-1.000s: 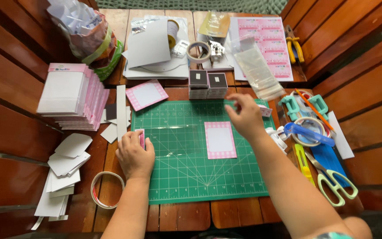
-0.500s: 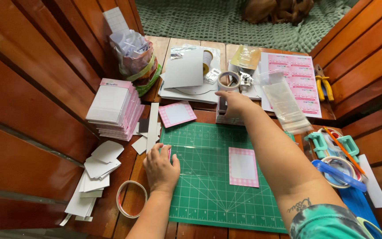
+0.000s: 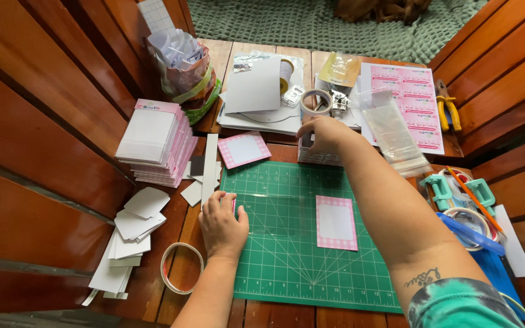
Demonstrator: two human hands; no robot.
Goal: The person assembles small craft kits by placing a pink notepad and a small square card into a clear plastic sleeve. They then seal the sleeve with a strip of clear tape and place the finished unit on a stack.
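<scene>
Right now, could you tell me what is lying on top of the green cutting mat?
On the green cutting mat lies a pink-bordered card. The left hand rests on its left edge, covering something small and pink; what it is cannot be seen.

We see a brown wooden table [image 3: 274,313], smooth and a bit shiny. The green cutting mat [image 3: 287,255] looks like matt rubbery plastic. The pink card [image 3: 336,222] on it is paper. Near the table's far right corner lies a clear, shiny plastic bag [image 3: 393,130].
</scene>
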